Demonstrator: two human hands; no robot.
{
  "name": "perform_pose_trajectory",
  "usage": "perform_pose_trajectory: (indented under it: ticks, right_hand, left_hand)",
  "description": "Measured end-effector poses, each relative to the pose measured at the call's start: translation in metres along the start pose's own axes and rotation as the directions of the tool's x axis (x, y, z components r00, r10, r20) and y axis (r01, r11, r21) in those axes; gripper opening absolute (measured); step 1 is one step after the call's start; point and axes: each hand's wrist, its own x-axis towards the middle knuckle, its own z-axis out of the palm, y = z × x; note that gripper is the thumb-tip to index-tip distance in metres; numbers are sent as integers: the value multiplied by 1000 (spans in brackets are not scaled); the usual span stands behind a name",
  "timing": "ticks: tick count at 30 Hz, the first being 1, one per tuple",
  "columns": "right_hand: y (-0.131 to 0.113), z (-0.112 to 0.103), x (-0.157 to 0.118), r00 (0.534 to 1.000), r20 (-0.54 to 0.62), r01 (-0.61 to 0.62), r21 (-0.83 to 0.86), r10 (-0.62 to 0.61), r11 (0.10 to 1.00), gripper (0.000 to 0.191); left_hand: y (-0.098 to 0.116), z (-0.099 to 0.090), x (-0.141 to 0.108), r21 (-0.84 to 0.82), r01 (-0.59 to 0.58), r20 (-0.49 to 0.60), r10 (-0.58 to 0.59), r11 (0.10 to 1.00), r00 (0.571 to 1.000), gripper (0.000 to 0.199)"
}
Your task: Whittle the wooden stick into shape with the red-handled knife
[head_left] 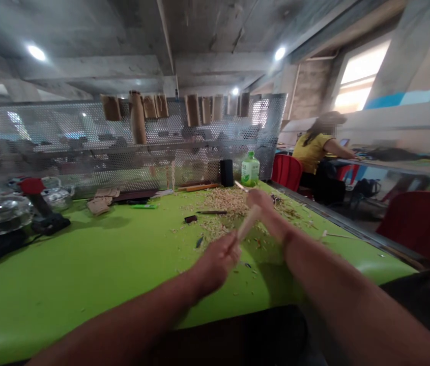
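My left hand (218, 259) is wrapped round the lower end of a pale wooden stick (249, 222), which slants up and away to the right. At the stick's far end my right hand (261, 201) is closed, slightly blurred. Out of its far side juts a thin light blade (240, 186), seemingly a knife's; its handle is hidden in the fist. Both hands are above a heap of wood shavings (230, 201) on the green tabletop (115, 264). A dark slender tool (212, 212) and a small dark block (191, 219) lie left of the shavings.
A green bottle (250, 170) and a black box (226, 173) stand at the back by a perforated metal screen (199, 142). At left are a red-and-black power drill (43, 208) and shiny metal pots (1, 213). A person in yellow (310, 152) sits at right beyond red chairs.
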Motion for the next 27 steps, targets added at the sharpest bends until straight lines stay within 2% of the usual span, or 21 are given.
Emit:
perform_pose_trajectory:
  ticks: [1, 3, 6, 8, 11, 14, 18, 23, 27]
  right_hand:
    - [11, -3, 7, 997, 1, -80, -8, 80, 997, 40]
    - [21, -6, 15, 989, -23, -145, 5, 145, 989, 43]
    - [8, 0, 11, 994, -78, -64, 77, 70, 995, 41]
    - [-9, 7, 4, 993, -119, 13, 121, 1, 993, 39]
    - [-24, 15, -5, 988, -142, 83, 183, -58, 979, 37]
    - [-21, 18, -7, 986, -141, 121, 250, -87, 961, 37]
    - [-14, 20, -4, 980, -168, 157, 306, -109, 939, 38]
    - [-22, 22, -9, 967, -172, 244, 413, -188, 877, 34]
    - [-30, 23, -14, 959, -179, 280, 463, -221, 841, 37]
  left_hand:
    - [1, 1, -1, -8, -18, 18, 18, 1000, 1000, 35]
    - [1, -2, 1, -55, 11, 31, -9, 998, 999, 37]
    - [-2, -16, 14, -143, 18, 28, -15, 990, 1000, 37]
    - [-6, -24, 21, -213, -8, 14, 12, 977, 1000, 34]
    - [-9, -28, 25, -287, -67, -8, 67, 956, 998, 41]
    - [-8, -26, 25, -289, -102, -25, 99, 952, 995, 48]
    - [-5, -25, 23, -337, -113, -45, 104, 935, 994, 44]
    - [-4, -28, 21, -434, -62, -24, 57, 899, 998, 31]
    - [-1, -28, 19, -483, -34, -17, 30, 875, 999, 30]
